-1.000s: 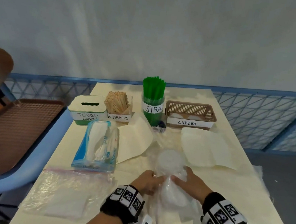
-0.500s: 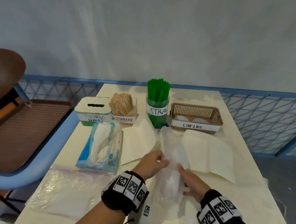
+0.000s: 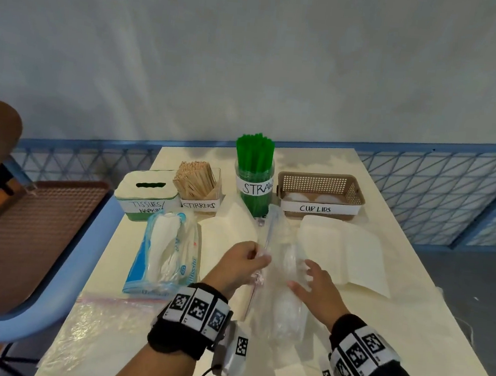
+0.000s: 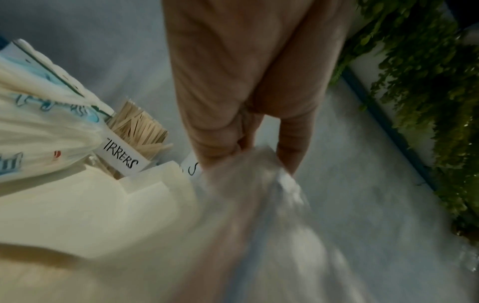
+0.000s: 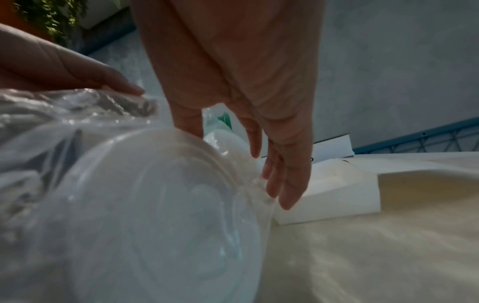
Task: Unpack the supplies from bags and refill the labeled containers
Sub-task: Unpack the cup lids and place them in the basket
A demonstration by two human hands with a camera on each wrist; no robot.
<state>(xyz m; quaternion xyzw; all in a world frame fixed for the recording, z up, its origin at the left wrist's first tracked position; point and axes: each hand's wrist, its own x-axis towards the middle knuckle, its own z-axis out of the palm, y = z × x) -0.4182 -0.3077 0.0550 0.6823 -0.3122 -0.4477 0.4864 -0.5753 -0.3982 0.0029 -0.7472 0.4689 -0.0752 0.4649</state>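
Observation:
A clear plastic bag holding white cup lids stands lifted off the table, mid front. My left hand pinches the bag's top edge between thumb and fingers. My right hand is spread with straight fingers against the bag's right side over the lids. Along the back stand the brown "CUP LIDS" basket with a few lids, the "STRAWS" jar of green straws, the "STIRRERS" box and the green "TISSUES/NAPKINS" box.
A blue tissue pack lies left of my hands. An empty zip bag lies at the front left. Cream paper bags lie flat right and left of the lid bag. A brown chair with a blue frame stands at the table's left edge.
My left hand rose and moved to the bag's top edge, lifting the bag upright. My right hand let go of its grip and now lies spread on the bag's side.

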